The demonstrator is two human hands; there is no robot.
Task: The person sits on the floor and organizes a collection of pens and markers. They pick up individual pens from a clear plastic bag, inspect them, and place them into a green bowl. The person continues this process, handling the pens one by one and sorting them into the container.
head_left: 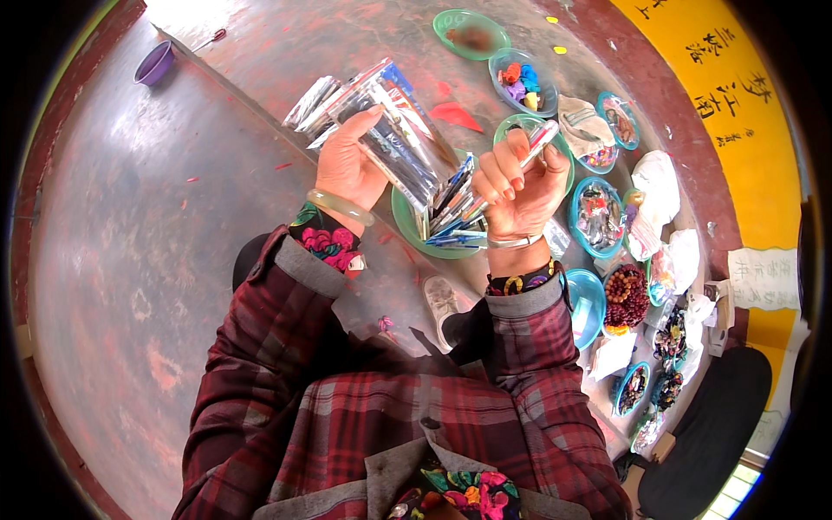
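My left hand [351,165] is closed on clear plastic packs of pens [403,143], its thumb lying over the top of them. Dark pens show through the wrapping, beside a red, white and blue printed part. Curled fingers of my right hand [524,191] grip a white pen [543,134] with red on it; whether a second one is in the grip I cannot tell. Between and below both hands stands a green basin [399,221], filled with loose pens [455,204] in blue, black and white. The packs partly cover its far rim.
Along the right, plastic bowls hold small goods: colourful pieces [520,84], wrapped items in a blue basin [598,217], dark red beads [626,299]. White bags [656,186] lie among them. A purple bowl [154,63] sits far left. My shoe [442,308] is near the green basin.
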